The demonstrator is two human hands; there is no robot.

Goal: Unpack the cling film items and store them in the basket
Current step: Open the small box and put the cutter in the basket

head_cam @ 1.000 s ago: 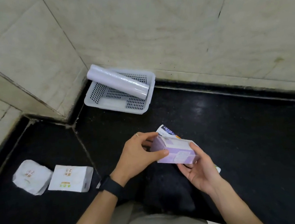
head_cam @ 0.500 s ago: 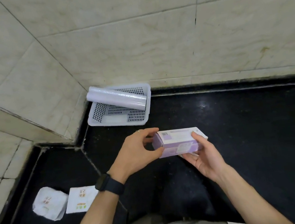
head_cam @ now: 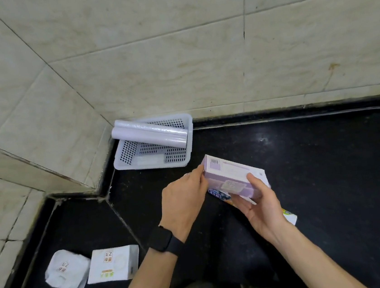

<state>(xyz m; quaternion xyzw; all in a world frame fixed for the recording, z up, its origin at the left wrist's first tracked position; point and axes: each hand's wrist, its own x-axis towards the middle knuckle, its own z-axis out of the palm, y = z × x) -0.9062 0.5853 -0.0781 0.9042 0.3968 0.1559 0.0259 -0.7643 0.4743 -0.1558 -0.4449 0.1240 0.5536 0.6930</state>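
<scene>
Room: black floor (head_cam: 330, 175) runs bare and wide to the right of the hands and between the hands and the far wall; on the left it narrows into a stepped corner.
Edges: pale tiled wall (head_cam: 198, 60) closes the far side, and a tiled step juts in from the left; a dark seam follows the foot of both.
Basket: white perforated basket (head_cam: 179, 162) sits pushed into the corner, its back and left rims against the tiles, its near rim just beyond the lilac box.
Roll: unpacked cling film roll (head_cam: 150, 137) lies slanted across the far part of the basket, left end propped on the rim, glossy and pale lilac-white.
Box: lilac box (head_cam: 228, 177), long and narrow, is held above the floor near the basket, tilted with its barcoded end up and to the left; lids appear closed, and a white label shows on its near face.
Left hand: left hand (head_cam: 184, 203) pinches the box's left end with fingertips; a black watch (head_cam: 162, 241) is on the wrist.
Right hand: right hand (head_cam: 260, 209) cradles the box's right end from below, thumb pressed on the near face.
Under the box: blue-printed pack (head_cam: 218, 194) pokes out beneath it; whether the hand touches it cannot be told.
Left floor: crumpled white bag (head_cam: 66, 271) and white carton (head_cam: 114, 263) lie side by side, touching, well apart from the basket.
</scene>
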